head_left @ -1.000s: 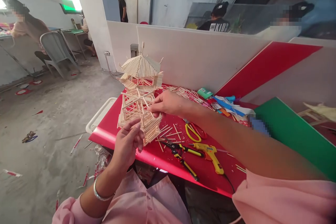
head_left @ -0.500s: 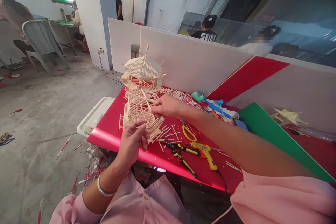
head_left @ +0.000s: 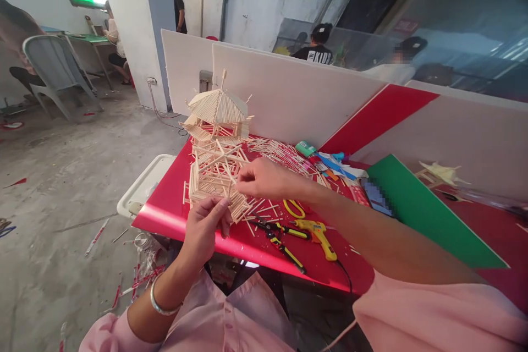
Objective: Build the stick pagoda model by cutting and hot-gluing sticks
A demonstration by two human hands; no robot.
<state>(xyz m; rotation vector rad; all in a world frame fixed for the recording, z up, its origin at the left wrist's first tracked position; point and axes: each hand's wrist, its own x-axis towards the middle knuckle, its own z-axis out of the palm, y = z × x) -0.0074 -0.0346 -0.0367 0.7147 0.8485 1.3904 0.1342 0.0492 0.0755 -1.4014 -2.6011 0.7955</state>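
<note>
A pagoda model made of thin wooden sticks (head_left: pixel 218 107) stands upright on the red table, its ribbed roof on top and open stick frames below. My left hand (head_left: pixel 207 225) is at the near side of the model, thumb and index finger pinched together; what they hold is too small to make out. Just beyond it, my right hand (head_left: pixel 259 177) is closed beside the model's lower frame, fingertips bent in. Whatever lies in that pinch is hidden. Loose cut sticks (head_left: pixel 264 209) lie by the model's base.
Black-and-yellow pliers (head_left: pixel 284 242), a yellow glue gun (head_left: pixel 317 235) with a cord, and yellow-handled scissors (head_left: pixel 294 209) lie on the red table (head_left: pixel 165 203). Behind are piled sticks (head_left: pixel 278 151), a green board (head_left: pixel 424 203) and upright white panels (head_left: pixel 289 99). People sit beyond.
The view has shifted slightly. Both hands have moved a little toward me relative to the model and remain closed. The right forearm now covers more of the scissors.
</note>
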